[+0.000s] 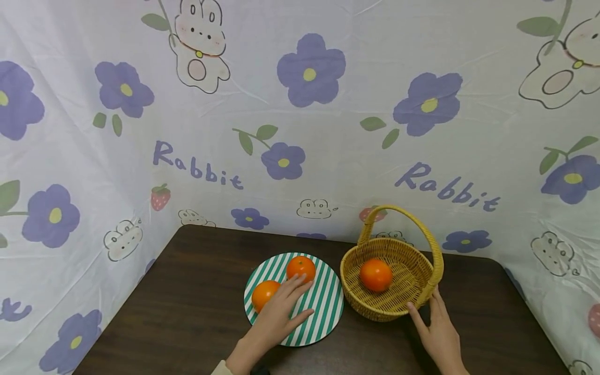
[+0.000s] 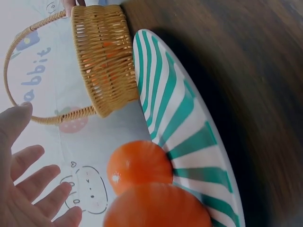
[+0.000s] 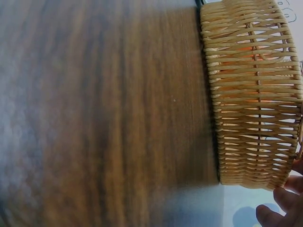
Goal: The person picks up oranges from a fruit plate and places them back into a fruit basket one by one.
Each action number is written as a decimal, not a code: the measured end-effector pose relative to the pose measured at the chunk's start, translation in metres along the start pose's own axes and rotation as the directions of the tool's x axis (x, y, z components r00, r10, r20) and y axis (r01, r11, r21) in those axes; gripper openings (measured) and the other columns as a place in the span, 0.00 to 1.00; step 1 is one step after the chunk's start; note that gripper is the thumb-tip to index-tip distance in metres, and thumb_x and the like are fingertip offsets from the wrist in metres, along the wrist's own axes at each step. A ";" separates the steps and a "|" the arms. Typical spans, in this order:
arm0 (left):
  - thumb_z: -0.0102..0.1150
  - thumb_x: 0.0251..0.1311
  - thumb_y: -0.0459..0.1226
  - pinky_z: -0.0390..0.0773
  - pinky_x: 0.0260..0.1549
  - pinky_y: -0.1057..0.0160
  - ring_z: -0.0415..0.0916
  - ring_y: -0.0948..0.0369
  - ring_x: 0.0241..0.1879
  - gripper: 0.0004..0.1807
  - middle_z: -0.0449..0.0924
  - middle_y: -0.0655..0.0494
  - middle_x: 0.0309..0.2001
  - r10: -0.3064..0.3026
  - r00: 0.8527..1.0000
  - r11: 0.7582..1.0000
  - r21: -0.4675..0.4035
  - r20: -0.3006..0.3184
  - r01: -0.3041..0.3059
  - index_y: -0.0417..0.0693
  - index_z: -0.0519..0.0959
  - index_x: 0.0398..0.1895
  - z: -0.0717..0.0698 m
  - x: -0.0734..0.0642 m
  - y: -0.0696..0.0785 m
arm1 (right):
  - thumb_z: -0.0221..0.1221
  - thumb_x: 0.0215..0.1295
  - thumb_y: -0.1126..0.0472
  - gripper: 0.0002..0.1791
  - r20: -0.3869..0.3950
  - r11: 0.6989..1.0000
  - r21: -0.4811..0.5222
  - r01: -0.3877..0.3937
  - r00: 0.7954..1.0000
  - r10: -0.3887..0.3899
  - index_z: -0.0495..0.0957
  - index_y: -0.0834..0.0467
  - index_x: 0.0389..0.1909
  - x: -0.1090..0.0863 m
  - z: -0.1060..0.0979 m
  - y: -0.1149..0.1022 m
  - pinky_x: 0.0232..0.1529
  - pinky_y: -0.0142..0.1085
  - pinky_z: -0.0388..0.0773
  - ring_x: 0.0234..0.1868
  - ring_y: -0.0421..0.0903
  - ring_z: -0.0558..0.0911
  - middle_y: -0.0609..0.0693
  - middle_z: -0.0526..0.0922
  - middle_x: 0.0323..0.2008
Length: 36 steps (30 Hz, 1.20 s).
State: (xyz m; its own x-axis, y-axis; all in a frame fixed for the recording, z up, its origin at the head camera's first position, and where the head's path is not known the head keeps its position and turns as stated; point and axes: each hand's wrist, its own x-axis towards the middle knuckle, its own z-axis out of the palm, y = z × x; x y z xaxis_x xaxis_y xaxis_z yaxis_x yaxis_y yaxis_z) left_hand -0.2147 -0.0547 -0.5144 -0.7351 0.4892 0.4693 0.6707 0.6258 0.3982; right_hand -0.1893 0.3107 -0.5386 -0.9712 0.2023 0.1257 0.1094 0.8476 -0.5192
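My left hand (image 1: 276,315) reaches over a round plate (image 1: 323,304) with green and white stripes, its fingers spread and thumb out to the side. Two shiny oranges lie on the plate: a nearer orange (image 1: 265,295) beside the hand and a farther orange (image 1: 301,267), which the fingertips overlap in the head view. In the left wrist view, the palm holds nothing. Right of the plate stands a yellow wicker basket (image 1: 363,307) with a third orange (image 1: 376,275) inside. My right hand (image 1: 439,330) touches the basket's right side near the handle's foot, fingers fairly straight, thumb at the rim.
The basket's tall arched handle (image 1: 438,250) rises above its rim. Everything stands on a dark brown wooden table (image 1: 187,302). Behind and beside the table hangs a white cloth (image 1: 337,146) printed with purple flowers and rabbits.
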 end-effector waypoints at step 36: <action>0.68 0.50 0.46 0.55 0.62 0.40 0.54 0.49 0.68 0.38 0.60 0.50 0.68 -0.152 0.984 0.988 -0.032 -0.095 0.149 0.54 0.65 0.66 -0.011 -0.025 -0.040 | 0.38 0.66 0.32 0.49 0.035 1.000 0.010 -0.018 0.999 0.017 0.42 0.68 0.70 -0.001 -0.001 -0.001 0.44 0.64 0.68 0.62 0.70 0.59 0.62 0.37 0.72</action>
State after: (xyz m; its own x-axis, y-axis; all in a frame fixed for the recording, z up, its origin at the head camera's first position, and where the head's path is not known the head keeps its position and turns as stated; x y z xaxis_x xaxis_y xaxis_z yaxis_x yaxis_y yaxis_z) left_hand -0.2215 -0.0987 -0.5334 -0.8156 0.3290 0.4761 0.5563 0.6721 0.4886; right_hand -0.1887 0.3102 -0.5375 -0.9760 0.1996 0.0870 0.1243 0.8389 -0.5298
